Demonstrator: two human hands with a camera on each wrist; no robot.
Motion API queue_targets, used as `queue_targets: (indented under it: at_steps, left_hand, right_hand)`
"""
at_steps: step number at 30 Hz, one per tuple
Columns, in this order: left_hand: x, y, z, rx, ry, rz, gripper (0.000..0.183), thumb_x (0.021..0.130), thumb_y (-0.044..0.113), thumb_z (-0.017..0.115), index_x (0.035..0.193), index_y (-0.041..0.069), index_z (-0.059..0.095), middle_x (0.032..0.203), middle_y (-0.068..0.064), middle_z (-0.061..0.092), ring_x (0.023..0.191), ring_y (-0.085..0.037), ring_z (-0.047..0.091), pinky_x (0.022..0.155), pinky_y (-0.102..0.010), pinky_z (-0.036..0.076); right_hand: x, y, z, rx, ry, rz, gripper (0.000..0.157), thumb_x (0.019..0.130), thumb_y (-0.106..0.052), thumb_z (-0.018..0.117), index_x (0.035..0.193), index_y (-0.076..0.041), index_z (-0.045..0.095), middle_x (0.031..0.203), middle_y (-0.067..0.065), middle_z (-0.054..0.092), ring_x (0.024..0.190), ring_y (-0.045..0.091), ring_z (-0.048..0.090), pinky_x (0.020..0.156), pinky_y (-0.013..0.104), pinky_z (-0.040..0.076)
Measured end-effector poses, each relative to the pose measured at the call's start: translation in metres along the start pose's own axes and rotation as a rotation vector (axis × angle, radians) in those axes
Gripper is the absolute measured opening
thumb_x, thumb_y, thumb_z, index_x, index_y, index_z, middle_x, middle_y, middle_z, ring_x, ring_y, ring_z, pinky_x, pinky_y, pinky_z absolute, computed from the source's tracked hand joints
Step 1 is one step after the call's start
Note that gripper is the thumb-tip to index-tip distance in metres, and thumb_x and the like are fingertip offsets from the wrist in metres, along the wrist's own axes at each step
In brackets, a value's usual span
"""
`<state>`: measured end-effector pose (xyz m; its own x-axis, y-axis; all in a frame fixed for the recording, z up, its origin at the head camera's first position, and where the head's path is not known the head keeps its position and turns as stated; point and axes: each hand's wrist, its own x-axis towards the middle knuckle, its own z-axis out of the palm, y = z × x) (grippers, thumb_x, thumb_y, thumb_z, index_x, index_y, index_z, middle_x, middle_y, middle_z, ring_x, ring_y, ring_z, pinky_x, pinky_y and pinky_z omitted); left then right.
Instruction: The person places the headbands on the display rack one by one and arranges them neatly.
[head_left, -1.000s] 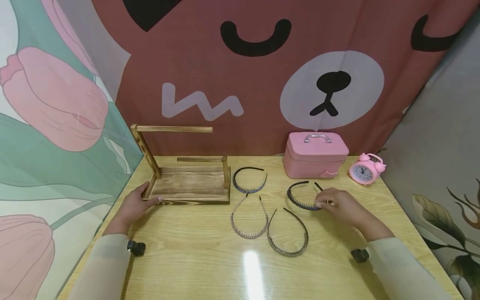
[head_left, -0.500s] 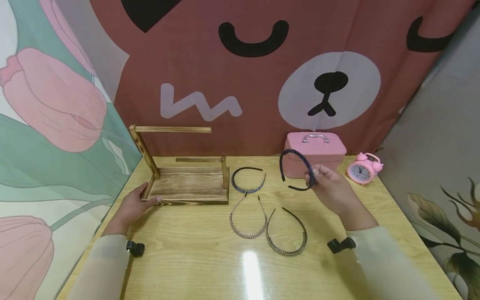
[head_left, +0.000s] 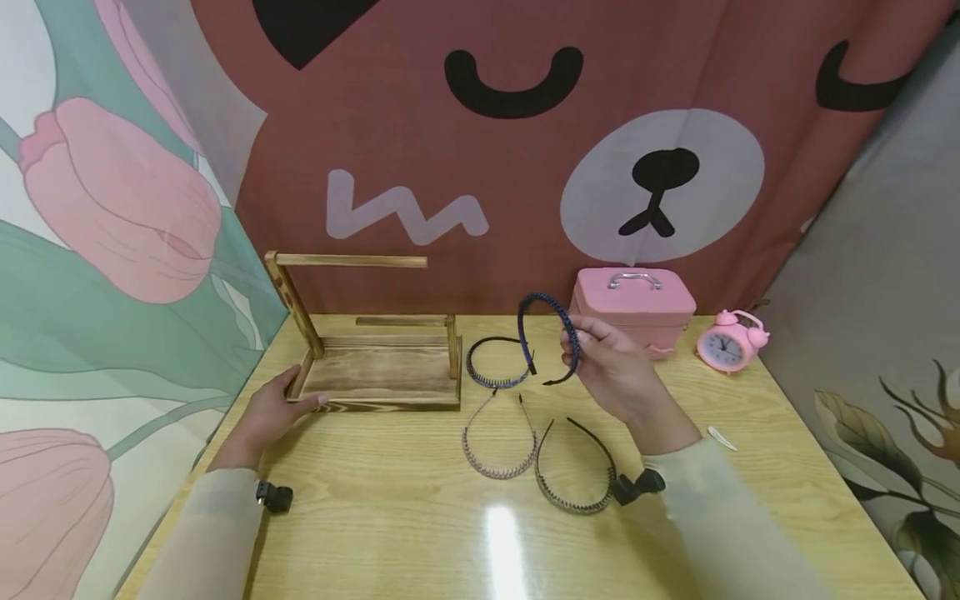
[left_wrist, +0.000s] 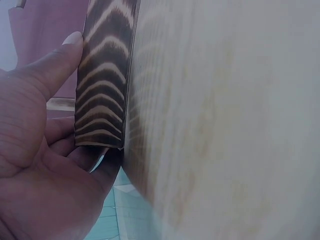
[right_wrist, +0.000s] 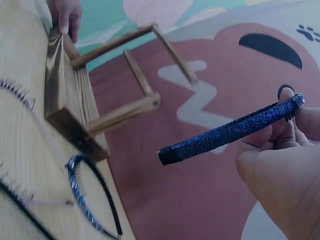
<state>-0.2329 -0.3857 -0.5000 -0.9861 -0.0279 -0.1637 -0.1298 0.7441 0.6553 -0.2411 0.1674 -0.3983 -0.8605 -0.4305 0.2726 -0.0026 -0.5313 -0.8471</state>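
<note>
My right hand (head_left: 618, 371) pinches a glittery blue headband (right_wrist: 220, 137) between thumb and fingers. It holds the band raised above the table, with its arch upward and its tips low. My left hand (head_left: 266, 417) grips the front left corner of a wooden rack (head_left: 375, 375), thumb along the front edge. That rack has a shallow tray base, a tall bar on the left and a lower bar on the right. Another blue headband (head_left: 501, 384) lies by the rack's right side. In front of it lie a pale toothed headband (head_left: 498, 475) and a dark toothed one (head_left: 573, 506).
A pink case (head_left: 637, 300) with a metal handle stands at the back, partly behind my right hand. To its right is a pink alarm clock (head_left: 726, 348). A small white slim piece (head_left: 722, 438) lies beside my right wrist.
My right hand has lifted the blue headband off the table, turned it arch-up and carried it left toward the rack. The left hand stays on the rack's corner.
</note>
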Motion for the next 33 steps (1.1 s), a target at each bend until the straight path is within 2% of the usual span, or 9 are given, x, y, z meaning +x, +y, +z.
queue_targets:
  at_steps: [7, 12, 19, 25, 33]
  left_hand:
    - [0.0, 0.001, 0.0, 0.019, 0.007, -0.003, 0.105, 0.107, 0.05, 0.07, 0.172, -0.006, 0.011, 0.169, -0.043, 0.028, 0.153, -0.063, 0.033, 0.12, -0.074, 0.038]
    - [-0.002, 0.003, -0.001, 0.013, -0.003, -0.011, 0.104, 0.107, 0.05, 0.07, 0.173, -0.005, 0.011, 0.169, -0.043, 0.027, 0.153, -0.063, 0.033, 0.119, -0.074, 0.039]
    - [-0.003, 0.004, -0.001, 0.009, -0.006, -0.012, 0.106, 0.107, 0.052, 0.069, 0.172, -0.006, 0.009, 0.17, -0.043, 0.025, 0.153, -0.063, 0.032, 0.119, -0.074, 0.038]
    - [0.0, 0.001, 0.001, -0.005, -0.001, 0.0, 0.104, 0.107, 0.05, 0.07, 0.172, -0.006, 0.011, 0.168, -0.043, 0.029, 0.152, -0.063, 0.035, 0.118, -0.074, 0.04]
    - [-0.002, 0.001, 0.001, -0.011, -0.004, -0.013, 0.104, 0.107, 0.049, 0.07, 0.173, -0.006, 0.009, 0.168, -0.043, 0.03, 0.151, -0.061, 0.038, 0.116, -0.072, 0.043]
  right_hand:
    - [0.02, -0.001, 0.036, -0.013, 0.021, -0.037, 0.031, 0.114, 0.005, 0.044, 0.125, -0.011, 0.068, 0.116, 0.0, 0.071, 0.11, 0.01, 0.066, 0.095, 0.021, 0.054]
    - [0.036, 0.0, 0.064, -0.018, 0.066, -0.048, 0.035, 0.113, 0.008, 0.041, 0.123, -0.011, 0.068, 0.114, 0.0, 0.071, 0.109, 0.01, 0.065, 0.091, 0.02, 0.054]
    - [0.061, 0.009, 0.096, -0.025, 0.09, -0.076, 0.028, 0.113, 0.007, 0.042, 0.133, -0.005, 0.058, 0.119, 0.002, 0.066, 0.117, 0.013, 0.061, 0.092, 0.021, 0.051]
    - [0.081, 0.012, 0.117, -0.065, 0.086, -0.117, 0.027, 0.114, 0.006, 0.045, 0.138, 0.003, 0.054, 0.123, 0.004, 0.064, 0.12, 0.016, 0.061, 0.092, 0.024, 0.052]
    - [0.108, 0.015, 0.135, -0.045, 0.066, -0.13, 0.029, 0.114, 0.005, 0.047, 0.142, 0.006, 0.054, 0.12, 0.006, 0.069, 0.117, 0.017, 0.066, 0.095, 0.028, 0.053]
